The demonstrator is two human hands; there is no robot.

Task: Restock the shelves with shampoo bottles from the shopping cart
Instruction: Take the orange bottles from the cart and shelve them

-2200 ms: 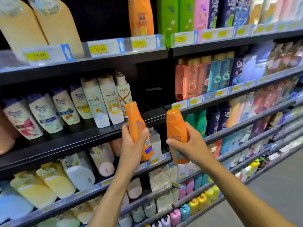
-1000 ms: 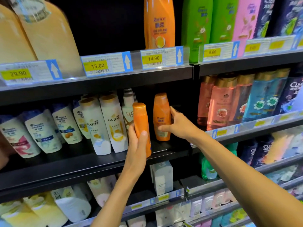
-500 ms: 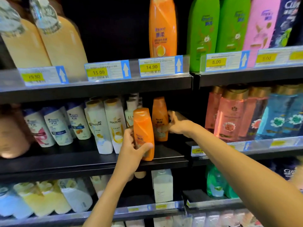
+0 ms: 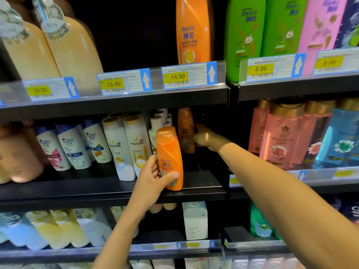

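1. A moment ago both orange bottles are up in the air in front of the shelves. Now both are at the middle shelf [image 4: 87, 188].
2. The right hand [image 4: 204, 137] reaches far into the dark part. Its fingers curl round the side of the back orange bottle [image 4: 185, 129] and hold it. That bottle stands upright deep on the shelf, just beside the white bottles [image 4: 134, 144]. It sits further back than it did half a second ago.
3. The left hand [image 4: 155, 175] holds the front orange bottle [image 4: 170, 156] low down, with the thumb across the front and the fingers behind. This bottle is lower than before. Its bottom is at the front edge of the shelf and its top leans a little to the left. I cannot tell if it touches the shelf yet.
4. The front bottle is right in front of the back one, so the two make a line.
5. I think the first bottle is almost done. The right hand only needs to let go and come out.
6. I think the second bottle needs to be set straight and let go, or pushed in a bit.
7. The front bottle is close to the white bottles, so a bump could tip one over.
8. The cart is not in view, so I cannot tell how many bottles are left.
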